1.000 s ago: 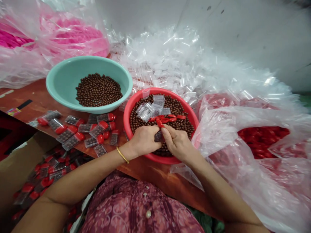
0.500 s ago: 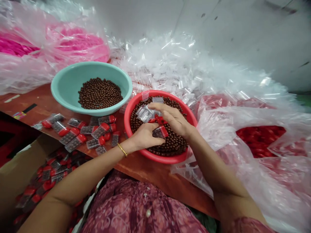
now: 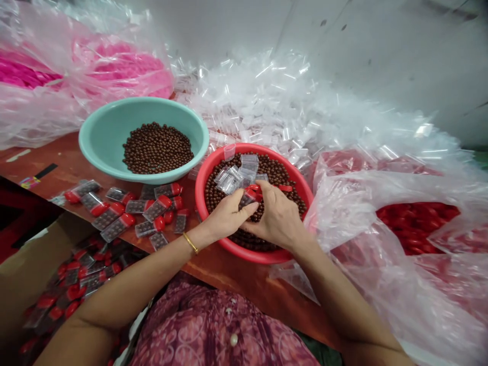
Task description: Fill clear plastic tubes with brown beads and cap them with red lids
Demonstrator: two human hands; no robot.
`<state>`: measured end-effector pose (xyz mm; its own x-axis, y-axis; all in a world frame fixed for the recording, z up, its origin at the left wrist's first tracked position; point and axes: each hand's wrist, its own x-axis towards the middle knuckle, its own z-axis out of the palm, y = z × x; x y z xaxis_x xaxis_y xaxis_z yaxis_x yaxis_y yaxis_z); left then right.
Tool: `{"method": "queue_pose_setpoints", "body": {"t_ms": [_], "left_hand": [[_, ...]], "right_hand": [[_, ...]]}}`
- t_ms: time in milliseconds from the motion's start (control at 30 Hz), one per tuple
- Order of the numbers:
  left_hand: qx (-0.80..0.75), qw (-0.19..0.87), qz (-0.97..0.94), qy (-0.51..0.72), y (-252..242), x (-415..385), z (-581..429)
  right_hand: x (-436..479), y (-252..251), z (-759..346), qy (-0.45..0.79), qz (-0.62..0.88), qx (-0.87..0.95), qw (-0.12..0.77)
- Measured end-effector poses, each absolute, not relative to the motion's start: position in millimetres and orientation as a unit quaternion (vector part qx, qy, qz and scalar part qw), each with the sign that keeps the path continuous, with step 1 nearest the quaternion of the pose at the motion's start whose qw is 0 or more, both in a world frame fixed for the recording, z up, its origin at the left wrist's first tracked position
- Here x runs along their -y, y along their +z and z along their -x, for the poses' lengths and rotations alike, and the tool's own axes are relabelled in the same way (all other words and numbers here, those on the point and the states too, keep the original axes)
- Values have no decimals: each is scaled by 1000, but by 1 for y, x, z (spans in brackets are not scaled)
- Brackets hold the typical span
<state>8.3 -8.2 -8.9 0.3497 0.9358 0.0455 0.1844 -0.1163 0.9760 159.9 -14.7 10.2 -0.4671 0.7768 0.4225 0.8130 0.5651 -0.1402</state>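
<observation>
Both my hands meet over the red bowl [image 3: 213,168], which is full of small brown balls [image 3: 276,173]. My left hand [image 3: 226,216] pinches a small clear tube filled with brown balls and closed by a red cap [image 3: 249,196]. My right hand [image 3: 276,216] is closed around the same tube from the right, fingers curled at its capped end. Several empty clear tubes [image 3: 236,175] and loose red caps [image 3: 284,187] lie on the balls just beyond my fingers.
A teal bowl [image 3: 102,137] holding more brown balls stands at the left. Filled red-capped tubes [image 3: 125,206] lie on the brown table; more fill a box [image 3: 68,284] below. A heap of empty clear tubes [image 3: 290,107], a bag of red caps [image 3: 415,223] and pink bags [image 3: 95,66] surround the bowls.
My right hand came back from the far side of the red bowl and closed on the capped tube that my left hand holds. The left hand barely moved.
</observation>
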Motion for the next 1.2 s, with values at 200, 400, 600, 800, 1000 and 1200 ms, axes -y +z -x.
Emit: {"method": "queue_pose_setpoints", "body": {"t_ms": [200,400,600,800,1000,1200], "left_hand": [[-414,541,-631,371,-5,8,-8],[-358,608,-614,354,-5,10,-8],[-364,580,-646,336,-6,9,-6],[-394,508,-664,381,-8,8,-5],[-409,497,-653,399,-10,9,-8],[-396,475,-670,412,-10,12,-6]], "right_hand": [[7,13,-169,179,456,830,266],[-6,10,-175,351,457,714,397],[-7,18,-178,198,448,787,375],[-7,36,-180,10,370,907,200],[11,22,-164,-103,444,870,186],[13,6,-155,-126,418,868,237]]}}
